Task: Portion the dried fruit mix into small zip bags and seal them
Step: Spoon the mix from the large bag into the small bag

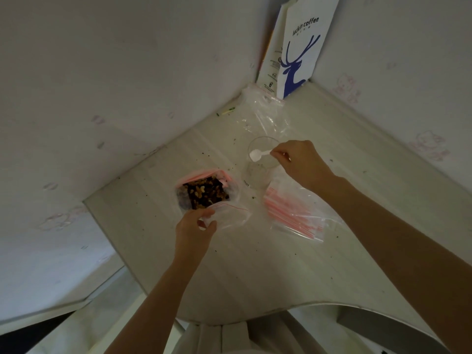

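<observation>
A large open bag of dried fruit mix [205, 192], dark and tan pieces inside, sits mid-table with its pink zip mouth spread. Just in front of it my left hand [195, 229] pinches a small clear zip bag [229, 215] with a red seal line. My right hand [301, 162] pinches the handle of a white plastic spoon [256, 155], its bowl over the rim of a clear glass [260, 164]. The spoon's bowl looks empty.
A stack of small zip bags [293, 215] with red seals lies right of the glass. A large crumpled clear bag [265, 113] lies toward the far corner, below a white paper coffee bag [298, 49] leaning on the wall. Crumbs dot the pale table [242, 264].
</observation>
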